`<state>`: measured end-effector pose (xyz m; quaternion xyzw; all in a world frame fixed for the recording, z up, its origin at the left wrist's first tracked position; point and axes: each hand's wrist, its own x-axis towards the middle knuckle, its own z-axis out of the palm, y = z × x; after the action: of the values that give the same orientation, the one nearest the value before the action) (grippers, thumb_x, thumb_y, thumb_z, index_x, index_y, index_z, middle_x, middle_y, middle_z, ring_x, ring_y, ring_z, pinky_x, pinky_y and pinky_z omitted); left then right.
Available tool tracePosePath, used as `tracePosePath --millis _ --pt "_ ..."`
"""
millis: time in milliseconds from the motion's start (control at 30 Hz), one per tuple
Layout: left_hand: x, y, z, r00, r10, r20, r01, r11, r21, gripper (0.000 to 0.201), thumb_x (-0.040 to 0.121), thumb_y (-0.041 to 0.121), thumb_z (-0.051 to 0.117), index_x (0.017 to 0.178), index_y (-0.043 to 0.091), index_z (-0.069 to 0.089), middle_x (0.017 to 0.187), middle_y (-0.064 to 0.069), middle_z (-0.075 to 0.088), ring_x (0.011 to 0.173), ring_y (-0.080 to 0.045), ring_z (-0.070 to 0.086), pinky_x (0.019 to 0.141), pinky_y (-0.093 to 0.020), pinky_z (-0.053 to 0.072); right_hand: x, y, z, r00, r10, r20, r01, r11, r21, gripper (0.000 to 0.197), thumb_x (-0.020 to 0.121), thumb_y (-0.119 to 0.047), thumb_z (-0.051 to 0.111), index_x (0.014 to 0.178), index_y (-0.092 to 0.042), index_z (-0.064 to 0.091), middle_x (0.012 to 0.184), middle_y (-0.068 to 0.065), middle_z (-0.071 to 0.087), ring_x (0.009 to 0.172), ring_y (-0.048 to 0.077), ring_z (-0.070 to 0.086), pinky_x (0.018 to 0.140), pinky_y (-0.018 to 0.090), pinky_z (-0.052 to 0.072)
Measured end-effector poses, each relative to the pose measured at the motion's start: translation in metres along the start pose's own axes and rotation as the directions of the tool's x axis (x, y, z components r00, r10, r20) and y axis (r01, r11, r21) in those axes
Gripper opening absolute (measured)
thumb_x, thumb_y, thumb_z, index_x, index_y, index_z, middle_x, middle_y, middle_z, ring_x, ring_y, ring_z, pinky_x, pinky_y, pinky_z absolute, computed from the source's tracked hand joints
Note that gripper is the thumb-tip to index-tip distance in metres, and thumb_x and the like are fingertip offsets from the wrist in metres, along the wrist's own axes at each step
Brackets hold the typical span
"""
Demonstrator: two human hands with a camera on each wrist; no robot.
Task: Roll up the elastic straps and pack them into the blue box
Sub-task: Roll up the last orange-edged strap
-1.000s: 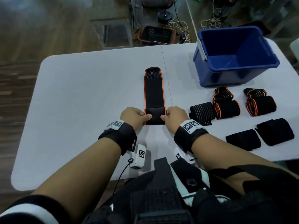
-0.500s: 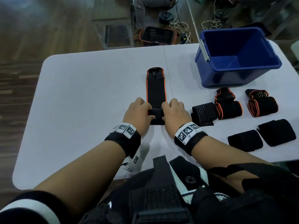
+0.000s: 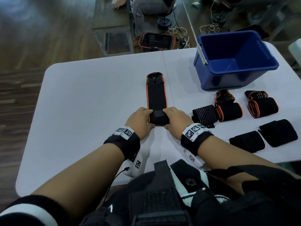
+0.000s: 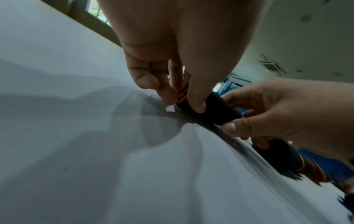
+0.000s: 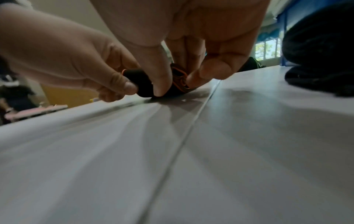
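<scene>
From the head view, a black strap with orange edges lies lengthwise on the white counter, its near end wound into a small roll. The left hand and right hand grip that roll from either side. The blue box stands far right; five rolled straps lie in front of it.

The left wrist view shows left fingers clamped on the roll's end.

The right wrist view shows right fingers curled round the roll, pressing it to the counter.
</scene>
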<state>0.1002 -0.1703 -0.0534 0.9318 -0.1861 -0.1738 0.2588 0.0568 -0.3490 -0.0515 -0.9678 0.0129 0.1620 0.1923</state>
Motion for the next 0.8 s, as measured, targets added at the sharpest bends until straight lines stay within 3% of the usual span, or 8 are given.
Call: tracePosePath --millis 167,300,367,467,567,667,800 --pt "0.003 -0.004 0.0 0.99 -0.12 -0.073 0.105 0.978 -0.182 0.047 0.086 0.03 0.075 0.131 0.021 0.065 0.128 -0.001 0.066 0.122 -0.018 0.057 0.102 -0.025 0.04 0.009 -0.002 -0.014 0.996 0.079 -0.027 -0.073 0.981 0.179 0.039 0.088 -0.021 0.067 0.127 -0.022 0.062 0.12 0.006 0.062 0.111 0.027 0.059 0.094 0.034 0.047" --pt "0.002 -0.002 0.001 0.968 -0.225 -0.114 0.18 0.933 -0.311 0.023 0.086 0.029 0.074 0.108 0.025 0.069 0.094 0.011 0.07 0.09 -0.005 0.064 0.067 -0.009 0.037 0.008 -0.001 -0.017 0.983 0.177 -0.038 -0.153 0.924 0.352 0.023 0.089 -0.023 0.065 0.112 -0.023 0.066 0.101 0.0 0.066 0.093 0.02 0.06 0.078 0.03 0.046" --pt "0.002 -0.001 0.001 0.954 -0.274 -0.125 0.216 0.912 -0.349 0.018 0.086 0.032 0.074 0.1 0.025 0.065 0.085 0.011 0.069 0.077 0.003 0.059 0.061 -0.012 0.035 0.008 0.001 -0.015 0.976 0.21 -0.059 -0.171 0.906 0.388 0.02 0.091 -0.026 0.065 0.11 -0.023 0.063 0.095 -0.005 0.062 0.086 0.016 0.057 0.065 0.024 0.039" --pt "0.002 -0.001 0.003 0.946 -0.295 -0.134 0.231 0.904 -0.36 0.024 0.085 0.036 0.075 0.094 0.021 0.06 0.082 0.007 0.07 0.078 -0.007 0.064 0.063 -0.021 0.043 0.009 0.001 -0.013 0.969 0.236 -0.071 -0.19 0.898 0.397 0.02 0.092 -0.029 0.064 0.109 -0.021 0.06 0.09 -0.003 0.061 0.081 0.017 0.057 0.059 0.023 0.035" --pt "0.002 -0.003 0.009 0.942 -0.319 -0.103 0.261 0.89 -0.374 0.028 0.083 0.041 0.075 0.088 0.02 0.056 0.079 0.003 0.072 0.079 -0.016 0.069 0.072 -0.033 0.053 0.008 0.001 -0.011 0.959 0.277 -0.054 -0.227 0.871 0.436 0.022 0.092 -0.03 0.065 0.111 -0.021 0.06 0.089 -0.004 0.061 0.081 0.018 0.059 0.066 0.026 0.038" --pt "-0.002 -0.003 0.015 0.941 -0.33 -0.081 0.278 0.885 -0.372 0.031 0.082 0.042 0.074 0.082 0.022 0.051 0.078 -0.001 0.073 0.075 -0.02 0.07 0.076 -0.043 0.057 0.006 0.001 -0.006 0.946 0.322 -0.049 -0.27 0.859 0.435 0.03 0.089 -0.033 0.067 0.116 -0.024 0.057 0.095 0.0 0.063 0.081 0.018 0.06 0.07 0.027 0.041" --pt "-0.006 -0.001 0.014 0.953 -0.295 -0.074 0.253 0.903 -0.346 0.031 0.083 0.04 0.073 0.085 0.027 0.045 0.075 -0.002 0.072 0.073 -0.022 0.07 0.073 -0.039 0.056 0.003 0.001 -0.004 0.955 0.291 -0.06 -0.241 0.878 0.413 0.04 0.089 -0.032 0.067 0.121 -0.028 0.044 0.082 0.004 0.063 0.074 0.021 0.062 0.067 0.032 0.048"
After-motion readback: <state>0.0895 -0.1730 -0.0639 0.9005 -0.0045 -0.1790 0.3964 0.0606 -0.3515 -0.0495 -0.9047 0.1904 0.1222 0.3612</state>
